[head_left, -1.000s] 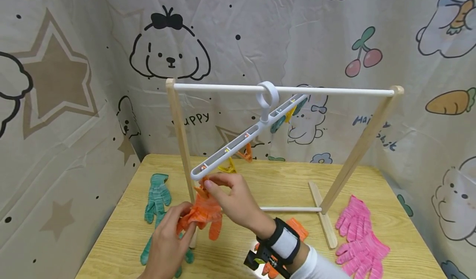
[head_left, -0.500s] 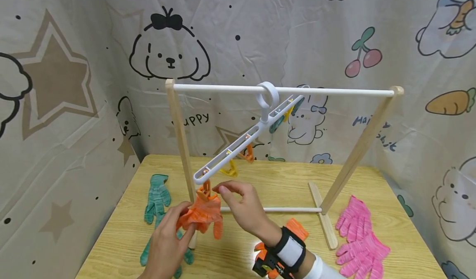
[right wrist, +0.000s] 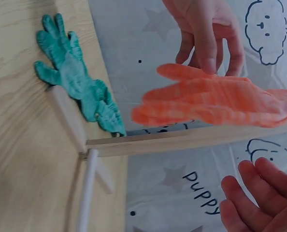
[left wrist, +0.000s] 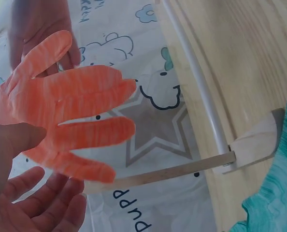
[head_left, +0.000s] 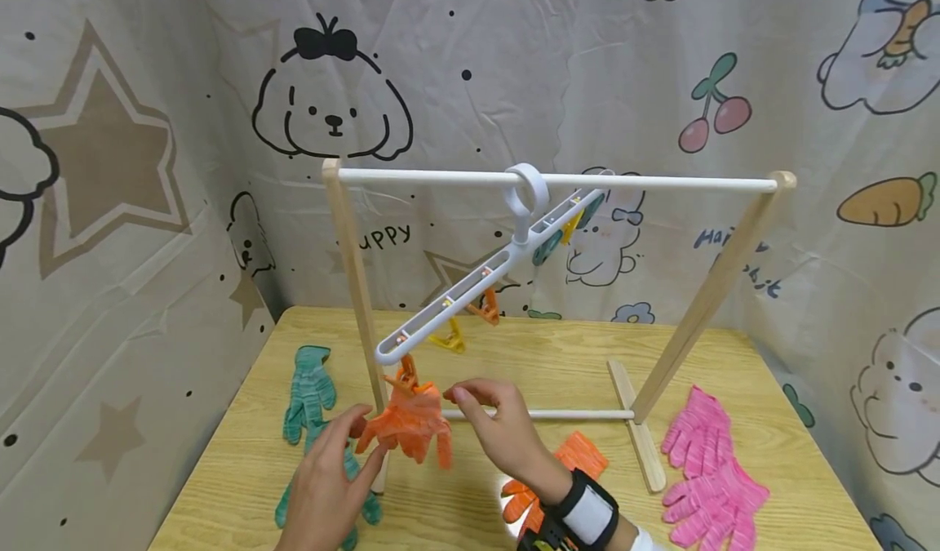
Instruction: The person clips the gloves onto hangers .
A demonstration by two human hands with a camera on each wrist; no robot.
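The hanging orange knitted glove point(head_left: 411, 424) beside the left hand point(head_left: 329, 473) loses its cuff end in both wrist views. That hand hides the middle of a teal knitted glove point(head_left: 372, 509). Below the right hand point(head_left: 501, 424), the cropped black wrist camera point(head_left: 542, 540) covers part of a second orange knitted glove point(head_left: 582, 453); farther right, the head view crops a pink knitted glove point(head_left: 723, 498).
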